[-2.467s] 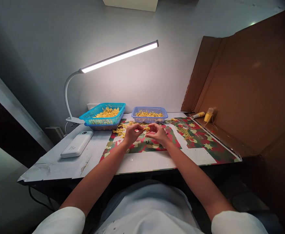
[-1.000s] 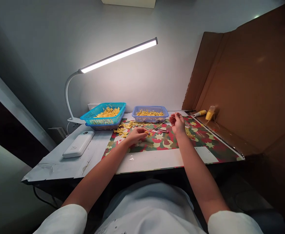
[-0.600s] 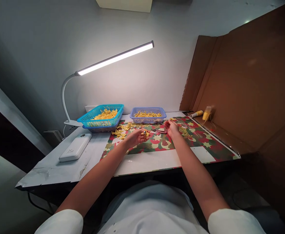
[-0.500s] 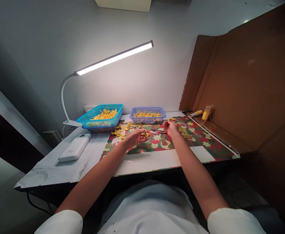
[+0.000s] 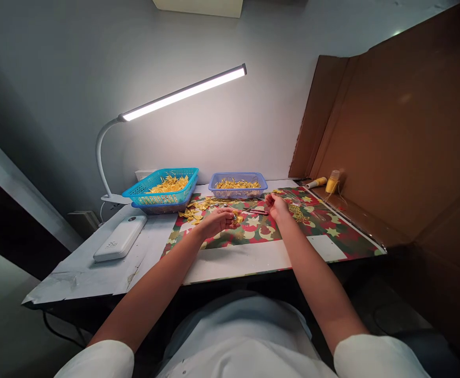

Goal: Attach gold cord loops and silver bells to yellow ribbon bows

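Observation:
My left hand (image 5: 218,221) is closed on a small gold ribbon piece (image 5: 238,218) over the patterned mat (image 5: 253,235). To its right my right hand (image 5: 276,206) has its fingers pinched on a thin strand that runs toward my left hand. A pinkish-red tool (image 5: 257,212) lies on the mat between my hands. Loose gold ribbon pieces (image 5: 194,214) are spread beyond and left of my left hand. Thin gold strands (image 5: 298,212) lie in a tangle right of my right hand.
A turquoise basket (image 5: 135,197) of gold pieces sits at the back left, and a purple basket (image 5: 238,193) behind my hands. A white power bank (image 5: 122,239), a lit lamp (image 5: 186,93), a yellow thread spool (image 5: 333,184) and a cardboard wall (image 5: 403,126) surround the work area.
The gold piece at my left fingertips has turned and shows more, and the fingers have shifted around it. My right hand has barely moved.

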The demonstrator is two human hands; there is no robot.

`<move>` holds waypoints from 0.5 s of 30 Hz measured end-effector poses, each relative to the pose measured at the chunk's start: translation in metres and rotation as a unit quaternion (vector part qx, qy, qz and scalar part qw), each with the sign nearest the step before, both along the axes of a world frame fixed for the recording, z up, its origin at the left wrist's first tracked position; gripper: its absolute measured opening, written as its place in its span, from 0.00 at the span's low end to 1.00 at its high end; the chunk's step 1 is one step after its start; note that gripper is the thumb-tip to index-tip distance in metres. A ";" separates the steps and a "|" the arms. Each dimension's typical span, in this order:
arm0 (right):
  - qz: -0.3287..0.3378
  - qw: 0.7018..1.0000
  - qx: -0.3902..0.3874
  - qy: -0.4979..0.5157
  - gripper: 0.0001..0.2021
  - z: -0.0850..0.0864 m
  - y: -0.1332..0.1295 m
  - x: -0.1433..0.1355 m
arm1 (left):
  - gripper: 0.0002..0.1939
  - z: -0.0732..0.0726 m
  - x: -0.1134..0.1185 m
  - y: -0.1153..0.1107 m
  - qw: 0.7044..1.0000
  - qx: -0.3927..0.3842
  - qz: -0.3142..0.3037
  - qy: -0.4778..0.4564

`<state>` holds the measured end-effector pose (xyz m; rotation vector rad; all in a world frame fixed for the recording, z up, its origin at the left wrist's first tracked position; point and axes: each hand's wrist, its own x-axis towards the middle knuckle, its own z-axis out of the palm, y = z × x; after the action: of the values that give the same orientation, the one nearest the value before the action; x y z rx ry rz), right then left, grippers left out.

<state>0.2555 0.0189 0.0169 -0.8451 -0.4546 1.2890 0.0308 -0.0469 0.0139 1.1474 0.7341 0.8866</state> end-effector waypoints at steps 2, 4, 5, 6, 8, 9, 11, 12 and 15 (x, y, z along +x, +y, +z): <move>-0.012 1.000 0.002 0.002 0.13 0.001 0.000 0.000 | 0.13 -0.001 0.001 0.001 1.000 0.010 -0.004 0.003; -0.020 1.000 0.004 -0.001 0.12 0.002 0.000 0.001 | 0.15 -0.002 0.002 0.002 1.000 0.027 -0.003 0.008; -0.022 1.000 0.006 -0.004 0.12 0.002 0.001 0.001 | 0.15 -0.001 0.002 0.002 0.999 0.042 -0.002 0.018; -0.022 1.000 0.007 -0.009 0.12 0.001 0.001 0.001 | 0.15 0.000 0.002 0.002 0.997 0.065 -0.002 0.039; -0.017 1.000 0.011 -0.024 0.13 0.000 0.001 0.000 | 0.13 0.004 0.002 -0.002 0.981 0.141 -0.002 0.131; -0.012 0.999 0.014 -0.033 0.12 -0.001 0.002 -0.001 | 0.12 0.006 0.002 -0.006 0.960 0.195 0.003 0.202; 0.008 0.998 0.019 -0.058 0.12 -0.003 0.004 -0.004 | 0.07 0.009 0.004 -0.016 0.866 0.326 0.032 0.378; 0.022 0.997 0.021 -0.074 0.12 -0.004 0.006 -0.007 | 0.06 0.010 0.005 -0.022 0.803 0.384 0.054 0.453; 0.066 0.989 0.028 -0.126 0.09 -0.004 0.014 -0.022 | 0.09 0.008 0.014 -0.038 0.667 0.461 0.023 0.585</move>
<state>0.2338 0.0327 0.0133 -0.9472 -0.7554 1.2878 0.0444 -0.0852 0.0223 2.7381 1.3955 0.4077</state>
